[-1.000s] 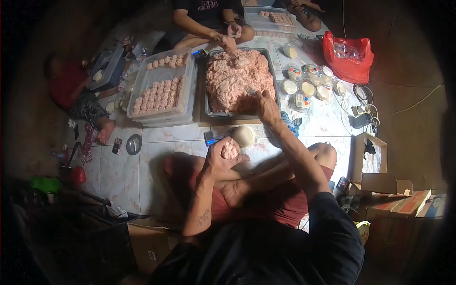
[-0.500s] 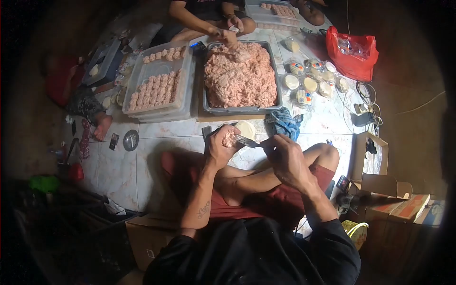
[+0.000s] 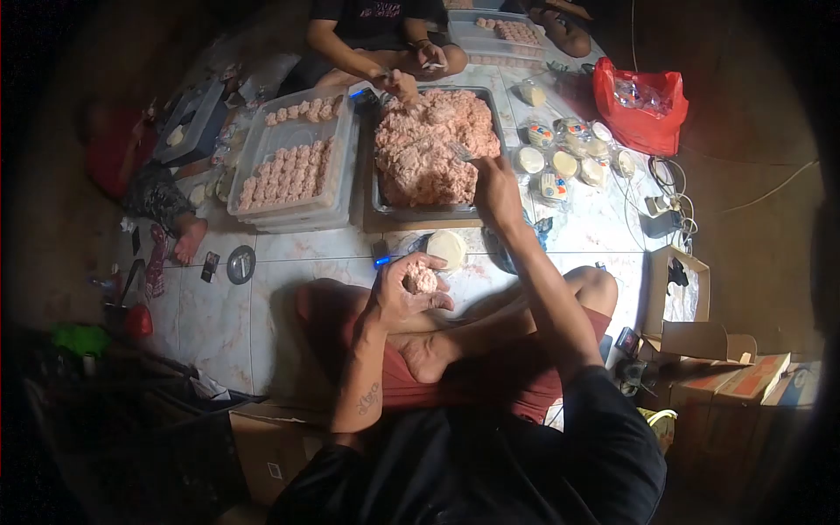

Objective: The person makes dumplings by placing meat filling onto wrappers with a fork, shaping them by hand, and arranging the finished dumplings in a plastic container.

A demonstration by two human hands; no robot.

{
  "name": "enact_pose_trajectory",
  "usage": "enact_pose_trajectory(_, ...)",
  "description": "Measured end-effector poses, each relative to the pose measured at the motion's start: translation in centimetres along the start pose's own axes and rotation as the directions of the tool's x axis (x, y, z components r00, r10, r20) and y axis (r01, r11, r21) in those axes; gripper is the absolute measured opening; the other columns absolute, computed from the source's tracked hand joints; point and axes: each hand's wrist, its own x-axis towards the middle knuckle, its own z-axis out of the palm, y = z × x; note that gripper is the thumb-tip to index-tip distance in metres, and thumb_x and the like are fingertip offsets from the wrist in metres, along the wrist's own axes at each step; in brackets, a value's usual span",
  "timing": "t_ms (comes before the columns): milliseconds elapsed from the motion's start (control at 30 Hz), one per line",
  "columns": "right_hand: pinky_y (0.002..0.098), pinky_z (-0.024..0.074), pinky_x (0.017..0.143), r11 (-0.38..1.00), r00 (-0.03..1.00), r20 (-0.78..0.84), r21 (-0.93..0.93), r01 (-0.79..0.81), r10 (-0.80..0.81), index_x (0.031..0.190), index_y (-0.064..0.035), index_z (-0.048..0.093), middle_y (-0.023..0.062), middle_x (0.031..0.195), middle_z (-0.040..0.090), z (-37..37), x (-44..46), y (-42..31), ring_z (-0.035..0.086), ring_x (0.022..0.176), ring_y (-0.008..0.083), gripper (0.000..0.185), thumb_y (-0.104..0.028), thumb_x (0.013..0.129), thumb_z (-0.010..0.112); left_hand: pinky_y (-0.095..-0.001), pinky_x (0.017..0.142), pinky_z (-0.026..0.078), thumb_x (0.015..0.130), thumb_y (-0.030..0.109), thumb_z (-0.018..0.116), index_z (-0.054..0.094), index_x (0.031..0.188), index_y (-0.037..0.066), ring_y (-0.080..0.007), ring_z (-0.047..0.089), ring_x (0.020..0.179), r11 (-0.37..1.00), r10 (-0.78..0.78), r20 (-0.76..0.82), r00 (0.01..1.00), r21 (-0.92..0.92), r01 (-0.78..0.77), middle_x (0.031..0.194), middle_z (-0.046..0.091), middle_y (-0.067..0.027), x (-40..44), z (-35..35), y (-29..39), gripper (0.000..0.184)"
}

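Observation:
Cupped in my left hand [image 3: 398,293] is a dumpling [image 3: 422,279], pink minced filling showing at its top; the wrapper is mostly hidden by the fingers. My right hand [image 3: 497,194] grips a metal fork [image 3: 462,152], its end at the surface of the minced meat [image 3: 424,162] heaped in a grey tub [image 3: 420,212]. Just beyond my left hand, a stack of round pale wrappers [image 3: 447,250] lies on the tiled floor. A blue cloth [image 3: 535,234] lies near the tub's front right corner, partly behind my right forearm.
Left of the tub, a clear plastic container [image 3: 254,210] holds rows of dumplings. Across from me, a person's hand [image 3: 401,87] works at the meat's far edge. Packs of wrappers [image 3: 554,186], a red bag [image 3: 643,131], cables [image 3: 687,210] and an open cardboard box [image 3: 700,302] are on the right.
My right hand has moved forward from beside my left hand to the minced meat, carrying the fork. My left hand has lowered slightly and turned, with the dumpling still in it.

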Motion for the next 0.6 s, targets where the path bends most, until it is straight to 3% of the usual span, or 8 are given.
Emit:
enact_pose_trajectory(33, 0.0501, 0.0514, 0.077, 1.0, 1.0, -0.006, -0.007, 0.0, 0.0, 0.097, -0.0006, 0.064, 0.0261, 0.097, 0.06, 1.2, 0.0, 2.4, 0.062, 0.092, 0.0437, 0.016, 0.001, 0.085, 0.054, -0.0296, 0.069, 0.053, 0.066, 0.022, 0.095, 0.064, 0.107, 0.002, -0.0077, 0.064, 0.08, 1.0, 0.004, 0.008, 1.0, -0.001, -0.004, 0.09, 0.072, -0.0048, -0.1, 0.3, 0.0, 0.055)
enact_pose_trajectory(100, 0.0516, 0.0517, 0.076, 0.986, 0.96, 0.281, -0.161, 0.043, 0.004, 0.095, -0.001, 0.064, 0.0267, 0.099, 0.059, 2.4, 0.2, 5.2, 0.061, 0.09, 0.0451, 0.015, -0.004, 0.086, 0.053, -0.0273, 0.07, 0.052, 0.066, 0.022, 0.094, 0.064, 0.107, 0.003, -0.0063, 0.062, 0.084, 0.978, 0.103, -0.027, 0.994, -0.181, -0.106, 0.093, 0.07, -0.0051, 0.2, 0.2, 0.4, 0.054)
enact_pose_trajectory(133, 0.0516, 0.0516, 0.076, 0.986, 0.986, 0.164, -0.154, 0.067, -0.042, 0.094, 0.0002, 0.064, 0.0268, 0.097, 0.06, 1.3, -0.4, 3.8, 0.061, 0.088, 0.0462, 0.015, -0.007, 0.086, 0.053, -0.0265, 0.071, 0.051, 0.067, 0.022, 0.094, 0.064, 0.107, 0.003, -0.0059, 0.062, 0.085, 0.961, 0.142, -0.042, 0.989, -0.236, -0.148, 0.094, 0.069, -0.0051, 0.6, -0.1, 0.7, 0.054)
enact_pose_trajectory(233, 0.0506, 0.05, 0.075, 0.998, 0.97, 0.241, -0.051, 0.037, -0.024, 0.093, 0.0014, 0.063, 0.0267, 0.088, 0.06, -4.1, -1.5, -2.2, 0.061, 0.085, 0.0451, 0.013, -0.001, 0.091, 0.05, -0.0291, 0.073, 0.051, 0.068, 0.02, 0.093, 0.064, 0.1, 0.004, -0.011, 0.061, 0.088, 0.766, 0.485, -0.001, 0.874, 0.483, -0.425, 0.096, 0.067, -0.0057, 0.3, -1.2, 0.7, 0.046)
enact_pose_trajectory(300, 0.0501, 0.0478, 0.072, 0.981, 0.954, 0.297, 0.173, -0.09, 0.036, 0.096, 0.0012, 0.064, 0.0256, 0.086, 0.059, -8.5, -3.7, -8.5, 0.06, 0.083, 0.0431, 0.015, 0.003, 0.091, 0.05, -0.0307, 0.07, 0.05, 0.073, 0.018, 0.089, 0.065, 0.091, 0.004, -0.0154, 0.062, 0.074, 0.852, 0.371, -0.197, 0.907, 0.461, -0.249, 0.081, 0.066, -0.0051, 0.1, -0.6, 1.2, 0.032)
enact_pose_trajectory(367, 0.0483, 0.0465, 0.069, 0.93, 0.911, 0.375, 0.368, 0.023, -0.171, 0.1, 0.0026, 0.064, 0.0246, 0.088, 0.059, -10.8, -6.3, -10.9, 0.059, 0.081, 0.0417, 0.016, 0.005, 0.089, 0.052, -0.0323, 0.063, 0.049, 0.075, 0.018, 0.087, 0.064, 0.084, 0.005, -0.0144, 0.058, 0.066, 0.827, 0.303, -0.245, 0.921, 0.549, -0.126, 0.072, 0.064, -0.0055, 0.7, -0.7, 0.6, 0.028)
enact_pose_trajectory(433, 0.0463, 0.0467, 0.068, 0.929, 0.869, 0.47, 0.369, -0.033, -0.156, 0.102, 0.0041, 0.063, 0.0232, 0.088, 0.059, -10.8, -8.5, -11.8, 0.058, 0.08, 0.041, 0.018, 0.006, 0.088, 0.052, -0.0338, 0.059, 0.047, 0.076, 0.018, 0.086, 0.062, 0.08, 0.006, -0.0144, 0.055, 0.062, 0.805, 0.337, -0.186, 0.923, 0.565, -0.18, 0.071, 0.064, -0.0062, 1.3, -0.6, 0.9, 0.027)
enact_pose_trajectory(600, 0.0472, 0.047, 0.068, 0.962, 0.936, 0.353, 0.256, -0.091, -0.005, 0.098, 0.0047, 0.062, 0.0227, 0.085, 0.056, -11.9, -8.2, -11.9, 0.057, 0.078, 0.0433, 0.014, 0.006, 0.087, 0.054, -0.0327, 0.064, 0.052, 0.072, 0.013, 0.088, 0.067, 0.089, 0.005, -0.0182, 0.064, 0.068, 0.749, 0.295, -0.2, 0.934, 0.656, -0.096, 0.076, 0.069, -0.008, 2.5, -0.2, -0.7, 0.029)
